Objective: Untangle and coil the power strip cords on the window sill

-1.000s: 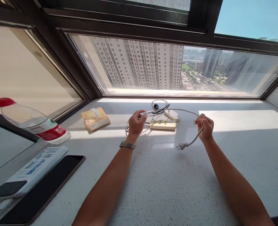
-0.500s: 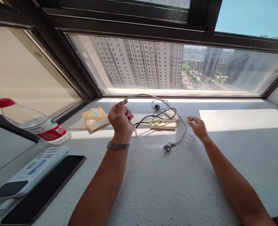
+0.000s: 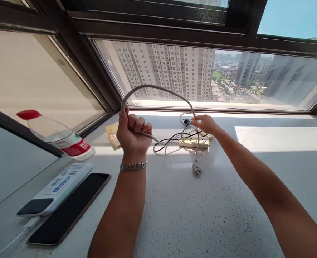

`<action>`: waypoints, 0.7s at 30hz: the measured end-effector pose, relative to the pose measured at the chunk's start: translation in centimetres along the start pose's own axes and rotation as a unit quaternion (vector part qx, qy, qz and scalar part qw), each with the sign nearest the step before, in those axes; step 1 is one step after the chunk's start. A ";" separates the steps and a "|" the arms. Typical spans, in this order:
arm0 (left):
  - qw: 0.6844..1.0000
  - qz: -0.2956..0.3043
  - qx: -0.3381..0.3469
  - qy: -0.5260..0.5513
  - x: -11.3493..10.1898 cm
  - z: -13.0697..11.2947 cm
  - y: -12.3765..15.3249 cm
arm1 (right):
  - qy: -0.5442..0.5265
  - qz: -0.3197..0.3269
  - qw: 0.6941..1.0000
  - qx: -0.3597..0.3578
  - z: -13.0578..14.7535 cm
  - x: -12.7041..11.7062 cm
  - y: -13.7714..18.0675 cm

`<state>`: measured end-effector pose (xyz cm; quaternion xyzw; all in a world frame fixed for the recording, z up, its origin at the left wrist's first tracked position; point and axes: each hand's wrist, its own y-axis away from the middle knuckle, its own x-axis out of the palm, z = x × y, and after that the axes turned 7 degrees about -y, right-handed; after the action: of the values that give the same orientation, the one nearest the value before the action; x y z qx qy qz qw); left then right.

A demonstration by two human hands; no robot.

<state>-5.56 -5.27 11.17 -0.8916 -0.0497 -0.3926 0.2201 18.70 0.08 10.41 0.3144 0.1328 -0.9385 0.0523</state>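
Note:
My left hand [image 3: 135,134], with a metal watch band at the wrist, is closed around a light grey power cord [image 3: 158,87]. The cord arches up out of the fist and across to the right. There my right hand [image 3: 204,123] pinches it between thumb and fingers. Below that hand the cord hangs down to a grey plug [image 3: 197,167], its prongs pointing toward the lower right. Behind the cord lies a cream power strip [image 3: 190,142] on the sill. A black plug [image 3: 186,122] and a tangle of black cable [image 3: 171,137] lie beside the strip.
At the left stand a clear bottle [image 3: 64,138] with a red cap and label, a white power bank [image 3: 56,188] with a cable, and a dark phone [image 3: 72,208]. A tissue pack [image 3: 111,135] is partly behind my left hand. The window frame [image 3: 174,36] borders the speckled sill [image 3: 180,222].
My right hand has moved left and taken hold of the cord. My left hand's grip has turned, and the cord now arches higher. The view has shifted slightly left.

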 end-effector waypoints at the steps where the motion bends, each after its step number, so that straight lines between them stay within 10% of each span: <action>1: 1.000 0.011 -0.006 -0.001 -0.2 -0.2 0.0 | 0.009 0.011 1.000 0.020 0.9 0.0 -0.8; 5: 0.997 0.044 -0.052 -0.037 -1.1 -1.0 -0.3 | -0.097 -0.029 0.992 0.071 4.2 -1.7 -2.9; 12: 0.962 0.087 -0.126 -0.224 -2.1 -0.1 -0.8 | -0.164 -0.136 0.971 -0.111 9.5 -7.9 -3.4; 19: 0.828 0.332 -0.234 -0.387 -4.0 0.9 -0.6 | -0.147 -0.157 0.947 -0.240 11.8 -9.8 -2.2; 21: 0.828 0.295 -0.211 -0.428 -5.0 1.6 -1.1 | -0.149 -0.171 0.938 -0.261 11.6 -10.0 -1.5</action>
<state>-8.15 -3.18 7.02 -0.9674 0.2104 0.1104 0.0881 19.70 -1.56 25.63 0.1188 0.4155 -0.9018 -0.0097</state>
